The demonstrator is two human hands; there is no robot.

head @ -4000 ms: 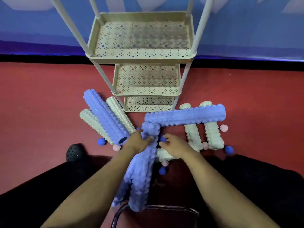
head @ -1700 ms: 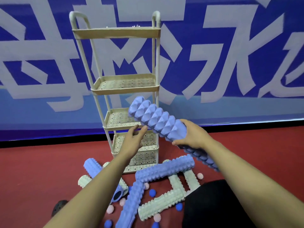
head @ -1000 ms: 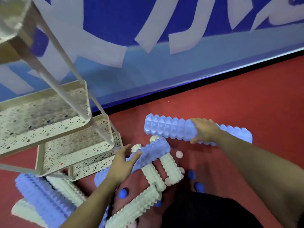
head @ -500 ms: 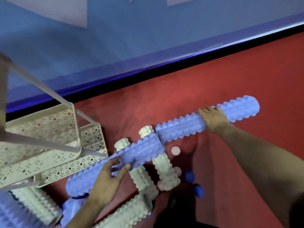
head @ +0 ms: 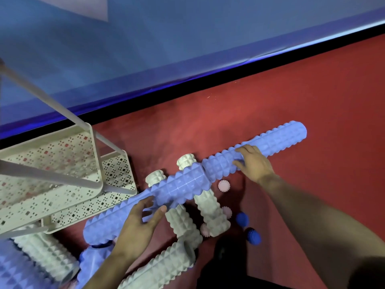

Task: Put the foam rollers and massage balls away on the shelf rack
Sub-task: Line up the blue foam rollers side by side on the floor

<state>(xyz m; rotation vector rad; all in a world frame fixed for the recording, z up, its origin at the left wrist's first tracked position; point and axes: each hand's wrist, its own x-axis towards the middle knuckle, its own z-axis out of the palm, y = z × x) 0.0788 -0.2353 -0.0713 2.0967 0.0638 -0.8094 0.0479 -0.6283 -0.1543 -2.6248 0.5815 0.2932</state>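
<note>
Resting across the studded foam, the right hand [head: 253, 163] lies on the right-hand blue roller [head: 256, 151] with its fingers [head: 241, 149] draped over the top and only lightly bent, so I cannot tell whether this is a real grip or just a steadying press; the left hand [head: 137, 224] has its thumb and fingers spread apart around the near edge of the left-hand blue roller [head: 150, 203], more cupping than clamping. The two blue rollers lie end to end on the red floor [head: 312, 90], the left one crossing over two cream rollers [head: 210, 211] that poke out behind it. A third cream roller [head: 158, 268] lies nearer the person, and pink spiky balls [head: 224, 185] and blue balls [head: 242, 219] are scattered just beside them. The shelf rack [head: 98, 151] stands to the left, its perforated trays showing nothing stored in the part that is in view. If both rollers are lifted at once with such loose holds, one may well roll off the palm, and the left one could drag the cream rollers beneath it and send the balls rolling. More rollers at the lower left are cut off by the frame edge, the rack's upper tiers are out of view, and one pink ball is half hidden behind a cream roller.
</note>
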